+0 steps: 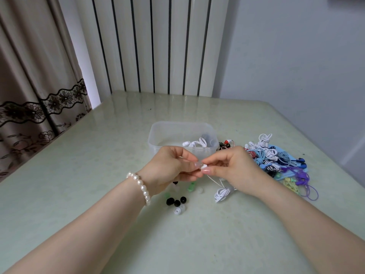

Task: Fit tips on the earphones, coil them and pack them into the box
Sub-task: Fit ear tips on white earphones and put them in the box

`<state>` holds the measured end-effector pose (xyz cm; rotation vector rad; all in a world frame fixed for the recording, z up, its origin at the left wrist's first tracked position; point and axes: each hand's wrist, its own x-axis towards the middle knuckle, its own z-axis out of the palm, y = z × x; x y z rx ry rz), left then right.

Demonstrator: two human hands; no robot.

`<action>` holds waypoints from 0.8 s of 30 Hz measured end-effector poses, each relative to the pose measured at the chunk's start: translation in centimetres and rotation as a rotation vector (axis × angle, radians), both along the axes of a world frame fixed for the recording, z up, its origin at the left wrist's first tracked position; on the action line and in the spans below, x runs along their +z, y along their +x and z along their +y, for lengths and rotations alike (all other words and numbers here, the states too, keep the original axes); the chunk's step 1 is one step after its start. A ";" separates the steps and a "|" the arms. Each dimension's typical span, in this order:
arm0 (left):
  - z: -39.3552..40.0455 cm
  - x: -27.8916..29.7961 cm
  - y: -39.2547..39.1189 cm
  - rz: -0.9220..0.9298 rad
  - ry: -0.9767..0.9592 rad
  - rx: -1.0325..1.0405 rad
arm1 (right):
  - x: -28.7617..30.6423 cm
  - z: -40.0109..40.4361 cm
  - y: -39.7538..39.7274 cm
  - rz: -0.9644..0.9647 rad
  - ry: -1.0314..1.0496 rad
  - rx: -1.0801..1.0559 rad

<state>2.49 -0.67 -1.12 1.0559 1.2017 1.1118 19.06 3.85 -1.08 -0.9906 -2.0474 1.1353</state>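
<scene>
I am pinching the clear silicone tip (198, 165) in my left hand (169, 169), fingertip-to-fingertip against the small white earbud (204, 166) my right hand (235, 171) is pinching, axes lying left-right.

A pale green table (98, 155) with a glossy top fills the lower half of the frame. Behind it, at upper centre, stands a white panel (158, 44) of vertical ribs with dark gaps between them; its reflection shows on the tabletop. At the left hangs a beige curtain (29, 76) with a dark lace flower band. A strip of daylight shows beside it. A plain pale wall (296, 56) fills the upper right.
</scene>
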 end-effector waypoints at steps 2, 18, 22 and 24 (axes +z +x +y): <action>0.0 0.1 -0.3 0.045 0.014 -0.032 | -0.3 0.0 -0.2 0.004 0.003 -0.012; -0.2 0.4 -2.6 1.079 0.072 -0.270 | 0.4 1.1 1.3 0.256 -0.355 0.013; -0.1 0.3 -2.5 1.088 0.057 -0.263 | 0.4 1.0 1.3 0.244 -0.349 0.016; -0.1 0.5 -2.3 1.067 0.082 -0.258 | 0.5 1.0 1.2 0.248 -0.346 0.011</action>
